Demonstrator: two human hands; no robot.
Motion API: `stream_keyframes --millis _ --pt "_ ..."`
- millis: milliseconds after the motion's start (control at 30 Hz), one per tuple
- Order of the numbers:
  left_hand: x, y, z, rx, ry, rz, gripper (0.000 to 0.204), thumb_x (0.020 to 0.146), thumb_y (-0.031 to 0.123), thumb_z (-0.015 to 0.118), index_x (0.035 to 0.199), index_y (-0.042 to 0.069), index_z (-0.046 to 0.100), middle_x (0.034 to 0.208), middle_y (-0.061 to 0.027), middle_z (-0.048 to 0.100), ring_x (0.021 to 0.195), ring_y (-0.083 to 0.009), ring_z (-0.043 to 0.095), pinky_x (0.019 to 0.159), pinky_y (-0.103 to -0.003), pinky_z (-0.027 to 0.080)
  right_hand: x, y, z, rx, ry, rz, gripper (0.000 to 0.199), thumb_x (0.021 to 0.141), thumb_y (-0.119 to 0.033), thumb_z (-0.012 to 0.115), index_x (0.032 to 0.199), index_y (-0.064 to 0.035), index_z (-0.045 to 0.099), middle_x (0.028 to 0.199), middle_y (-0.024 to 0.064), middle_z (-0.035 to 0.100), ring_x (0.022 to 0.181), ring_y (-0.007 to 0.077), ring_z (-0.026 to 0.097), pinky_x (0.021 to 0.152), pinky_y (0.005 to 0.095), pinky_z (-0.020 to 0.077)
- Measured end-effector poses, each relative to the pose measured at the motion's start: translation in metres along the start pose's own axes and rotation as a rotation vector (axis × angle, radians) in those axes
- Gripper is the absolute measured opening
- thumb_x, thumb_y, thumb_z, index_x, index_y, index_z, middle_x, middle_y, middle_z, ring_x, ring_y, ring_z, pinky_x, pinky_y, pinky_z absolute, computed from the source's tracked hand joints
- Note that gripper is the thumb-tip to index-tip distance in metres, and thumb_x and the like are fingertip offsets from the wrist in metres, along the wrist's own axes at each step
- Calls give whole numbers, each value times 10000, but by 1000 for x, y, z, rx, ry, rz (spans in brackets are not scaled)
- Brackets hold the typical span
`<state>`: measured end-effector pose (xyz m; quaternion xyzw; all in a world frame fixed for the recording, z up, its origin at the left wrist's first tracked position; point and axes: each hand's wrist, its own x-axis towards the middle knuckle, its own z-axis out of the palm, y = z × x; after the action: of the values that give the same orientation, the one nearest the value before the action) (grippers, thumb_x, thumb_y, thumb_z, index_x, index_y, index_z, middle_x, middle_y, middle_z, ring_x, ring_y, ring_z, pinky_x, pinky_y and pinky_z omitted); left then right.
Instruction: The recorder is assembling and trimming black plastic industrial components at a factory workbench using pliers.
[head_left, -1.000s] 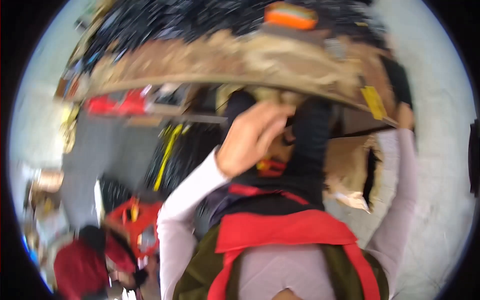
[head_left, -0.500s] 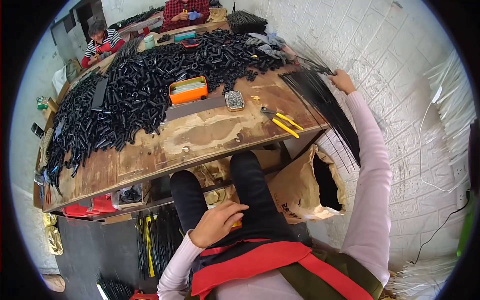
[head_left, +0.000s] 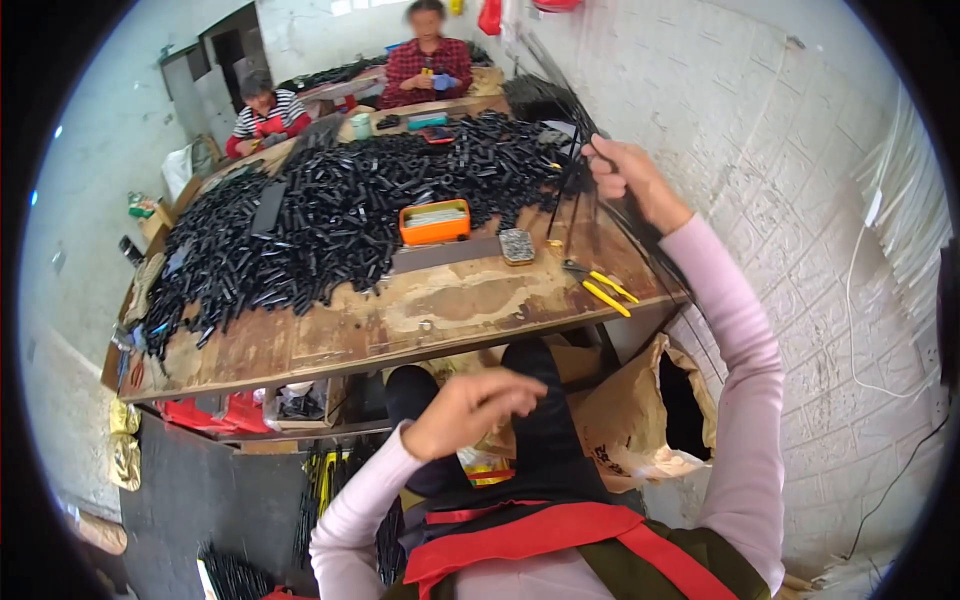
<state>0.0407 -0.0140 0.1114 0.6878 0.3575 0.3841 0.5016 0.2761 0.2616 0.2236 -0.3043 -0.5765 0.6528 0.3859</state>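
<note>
My right hand [head_left: 625, 175], at the table's far right corner, is closed around a bunch of thin black rods [head_left: 580, 112]. The rods rise above the fist and some hang below it; more dark rods lie along the right table edge under my forearm. My left hand [head_left: 475, 408] hovers over my lap with its fingers stretched out, slightly blurred, and nothing shows in it. Cutting pliers with yellow handles [head_left: 606, 292] lie near the table's right front. Left of them stands a small square tin [head_left: 517, 247] of tiny metal pieces, beside an orange box [head_left: 437, 232] holding pale thin sticks.
A wide heap of short black tubes [head_left: 300, 225] covers much of the wooden table [head_left: 450, 300]. Below its right end stands an open brown paper bag [head_left: 630, 425]. A white brick-patterned wall [head_left: 730, 130] borders the right side. Two people sit across the table.
My right hand has lifted the rods and swung them up and leftward over the table corner. My left hand has risen off my lap and its fingers have straightened. The view has shifted.
</note>
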Motion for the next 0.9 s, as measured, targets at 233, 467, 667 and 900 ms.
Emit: stream_keyframes --millis 233,467,667,900 --pt "33 -4 -10 -651 441 -28 369 1044 273 439 1313 26 487 999 -68 635 828 -143 622 743 -275 495 -29 62 179 290 -115 -222 162 996 -148 525 1077 -8 514 840 30 527 682 112 498 630 282 446" --pt "-25 -1 -28 -579 673 -81 271 1031 329 472 1130 81 522 639 82 287 484 -19 255 424 -190 199 -12 68 148 -380 -554 -69 416 1022 -354 473 1093 26 626 960 96 677 875 172 676 734 293 550" --pt "-36 9 -33 -483 620 -3 226 1041 260 459 1120 59 525 624 82 281 482 -10 242 421 -191 181 -9 55 25 -984 0 -461 302 978 -287 505 919 -29 649 776 37 636 654 105 588 584 268 483" --pt "-25 17 -8 -505 591 23 262 1048 268 440 1174 51 517 618 81 290 476 -4 227 416 -182 172 -36 149 -89 -1502 -76 -205 218 878 -219 622 952 -18 663 905 174 681 810 315 656 735 379 510"
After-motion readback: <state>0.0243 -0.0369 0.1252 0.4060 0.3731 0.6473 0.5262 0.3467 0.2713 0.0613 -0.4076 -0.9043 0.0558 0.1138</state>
